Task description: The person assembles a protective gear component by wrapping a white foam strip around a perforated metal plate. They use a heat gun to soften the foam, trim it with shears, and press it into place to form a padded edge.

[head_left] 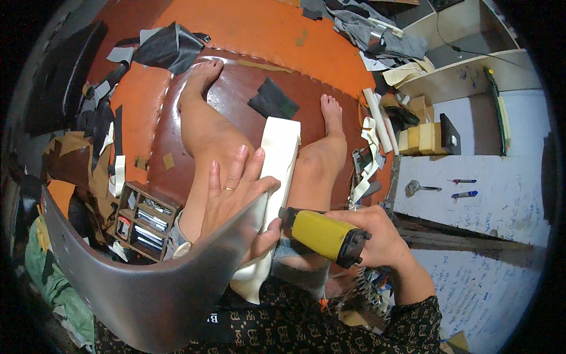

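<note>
A long white padded piece (277, 156), covered in smooth sheet material, lies lengthwise across my lap between my knees. My left hand (239, 192) rests on its left side, fingers spread, index finger and thumb reaching over its top. A yellow and black staple gun (321, 235) is gripped in my right hand (377, 236). The gun's nose points left and meets, or nearly meets, the white piece's right edge close to my left thumb. Most of my right fingers are hidden behind the gun. A large curved grey shiny sheet (159, 283) covers part of my left wrist and forearm.
Left of my leg stands a wooden compartment box (147, 221) of small metal pieces. Black scraps (273, 99) lie on the brown and orange mat (253, 29). To the right, pens (464, 194) lie on a white written-on surface (436, 203), near yellow blocks (421, 138).
</note>
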Tool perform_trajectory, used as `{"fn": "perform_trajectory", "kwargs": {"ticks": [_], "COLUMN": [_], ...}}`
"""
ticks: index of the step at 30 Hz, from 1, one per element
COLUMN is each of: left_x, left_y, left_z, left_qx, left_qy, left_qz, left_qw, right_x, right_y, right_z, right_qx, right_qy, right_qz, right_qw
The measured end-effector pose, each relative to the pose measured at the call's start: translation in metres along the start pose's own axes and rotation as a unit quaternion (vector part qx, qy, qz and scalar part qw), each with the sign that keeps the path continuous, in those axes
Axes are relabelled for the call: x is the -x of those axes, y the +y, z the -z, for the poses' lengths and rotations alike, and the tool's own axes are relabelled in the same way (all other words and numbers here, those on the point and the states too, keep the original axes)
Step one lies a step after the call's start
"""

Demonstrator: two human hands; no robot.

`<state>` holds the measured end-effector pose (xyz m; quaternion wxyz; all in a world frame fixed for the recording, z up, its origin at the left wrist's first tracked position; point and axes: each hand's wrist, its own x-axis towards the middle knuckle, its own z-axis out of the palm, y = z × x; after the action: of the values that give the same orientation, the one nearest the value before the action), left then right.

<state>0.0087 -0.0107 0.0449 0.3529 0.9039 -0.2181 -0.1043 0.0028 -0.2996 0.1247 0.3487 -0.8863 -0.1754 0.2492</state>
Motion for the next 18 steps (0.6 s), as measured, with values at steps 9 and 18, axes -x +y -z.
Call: {"fn": "perform_trajectory", "kwargs": {"ticks": [9, 18], "left_x": [0.002, -0.002], "left_y": [-0.001, 0.001], "left_z": [-0.005, 0.002], "left_qx": [0.029, -0.013], "left_qy": [0.025, -0.06], "left_qz": [0.007, 0.003], "left_qw": [0.999, 0.998], "right_x": [-0.005, -0.016], "right_y": [-0.003, -0.007], "right_z": [0.009, 0.015], "right_qx": [0.06, 0.063], "right_qy": [-0.071, -0.067], "right_qz": [-0.038, -0.05], "right_qw": [0.995, 0.994]}}
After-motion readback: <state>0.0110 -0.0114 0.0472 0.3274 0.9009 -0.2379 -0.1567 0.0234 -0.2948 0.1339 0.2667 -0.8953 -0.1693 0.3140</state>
